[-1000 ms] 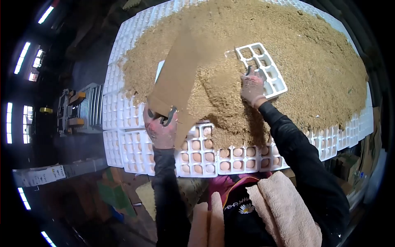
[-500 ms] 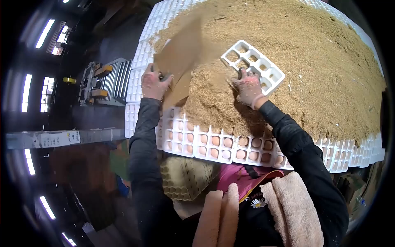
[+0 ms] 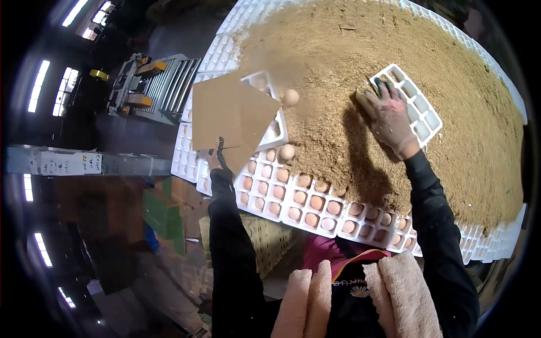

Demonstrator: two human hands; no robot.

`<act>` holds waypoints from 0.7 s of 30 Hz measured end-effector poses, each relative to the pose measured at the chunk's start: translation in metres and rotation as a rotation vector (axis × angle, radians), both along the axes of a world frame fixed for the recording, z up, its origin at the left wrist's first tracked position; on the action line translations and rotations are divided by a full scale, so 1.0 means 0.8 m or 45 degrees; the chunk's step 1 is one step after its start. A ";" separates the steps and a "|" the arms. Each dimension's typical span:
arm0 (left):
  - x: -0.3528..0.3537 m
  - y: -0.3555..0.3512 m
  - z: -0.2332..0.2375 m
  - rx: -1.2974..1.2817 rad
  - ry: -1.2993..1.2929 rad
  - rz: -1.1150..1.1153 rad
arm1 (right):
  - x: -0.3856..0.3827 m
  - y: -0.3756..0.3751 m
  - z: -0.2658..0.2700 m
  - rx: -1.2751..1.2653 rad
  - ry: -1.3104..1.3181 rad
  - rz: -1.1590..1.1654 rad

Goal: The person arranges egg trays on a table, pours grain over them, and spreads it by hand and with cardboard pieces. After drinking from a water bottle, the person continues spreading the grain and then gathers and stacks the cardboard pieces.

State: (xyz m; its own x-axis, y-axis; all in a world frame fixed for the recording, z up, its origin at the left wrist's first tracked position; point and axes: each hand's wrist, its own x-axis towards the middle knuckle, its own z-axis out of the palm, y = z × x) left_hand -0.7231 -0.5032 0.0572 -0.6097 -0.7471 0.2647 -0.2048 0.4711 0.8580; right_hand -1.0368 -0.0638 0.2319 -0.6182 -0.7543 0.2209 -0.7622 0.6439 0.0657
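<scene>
My left hand grips the lower edge of a brown cardboard sheet, which is tilted over a white tray at the left of the grain-like husk heap. My right hand, in a pale glove, is closed on the left edge of a white six-compartment tray lying tilted on the husks. Two loose eggs lie on the husks beside the cardboard. White trays holding eggs run along the near edge of the heap.
A roller conveyor stands at the left, beyond a grey metal beam. White trays border the heap's far left side. A yellowish egg-tray stack sits below the near edge, by green boxes.
My right hand and the six-compartment tray have moved right over the heap. The cardboard has swung left and lies flatter, showing the tray and loose eggs beside it. The whole view has shifted.
</scene>
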 end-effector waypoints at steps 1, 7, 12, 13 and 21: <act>0.003 0.016 0.023 0.087 -0.002 0.050 | -0.001 -0.036 -0.008 -0.191 -0.207 0.163; 0.084 0.027 0.099 0.665 0.321 0.477 | 0.002 -0.266 -0.114 -0.174 -0.277 0.588; 0.215 0.075 0.148 0.438 0.212 0.483 | 0.030 -0.251 -0.090 -0.432 -0.313 0.457; 0.211 0.098 0.170 0.577 0.293 0.532 | 0.049 -0.242 -0.067 -0.695 -0.361 0.492; 0.195 0.042 0.106 1.227 0.855 0.366 | 0.121 -0.283 -0.065 -0.409 -0.335 0.642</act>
